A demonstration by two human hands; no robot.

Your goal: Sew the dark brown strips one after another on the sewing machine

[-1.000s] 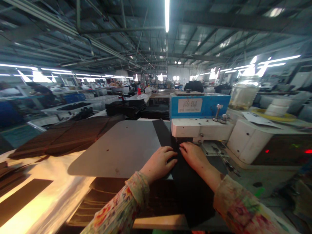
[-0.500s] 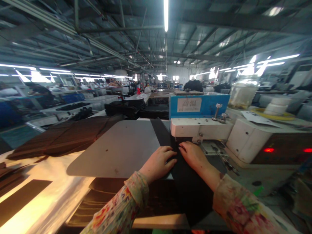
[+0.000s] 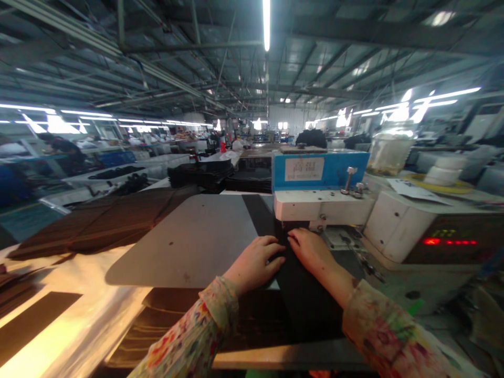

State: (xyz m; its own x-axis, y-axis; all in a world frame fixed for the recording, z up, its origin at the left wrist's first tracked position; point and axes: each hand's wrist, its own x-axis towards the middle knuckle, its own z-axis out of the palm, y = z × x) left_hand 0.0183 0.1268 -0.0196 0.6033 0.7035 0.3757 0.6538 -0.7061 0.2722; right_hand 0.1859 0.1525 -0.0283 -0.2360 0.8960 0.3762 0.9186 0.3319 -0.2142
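Observation:
A long black fabric piece (image 3: pixel 311 304) runs from the front edge of the work surface up beside the white sewing machine head (image 3: pixel 299 206). My left hand (image 3: pixel 255 265) rests on the fabric's left side, thumb apart from the fingers and fingertips pressing down. Just under the machine head, my right hand (image 3: pixel 313 253) lies on the same fabric with its fingers extended toward the left hand. A small gap separates the two sets of fingertips. Beneath the left hand is a smooth grey plate (image 3: pixel 189 236). The needle area is hidden.
Brown fabric stacks (image 3: pixel 106 218) lie at the left, with more dark pieces (image 3: pixel 200 173) behind the plate. A blue panel (image 3: pixel 342 168) stands behind the machine head. To the right are a control box (image 3: pixel 388 231), a glass jar (image 3: pixel 391 149) and a white thread spool (image 3: pixel 449 170).
The red display on the control box now shows more lit marks, with green digits above. Both hands keep nearly the same place on the fabric; the view has shifted slightly.

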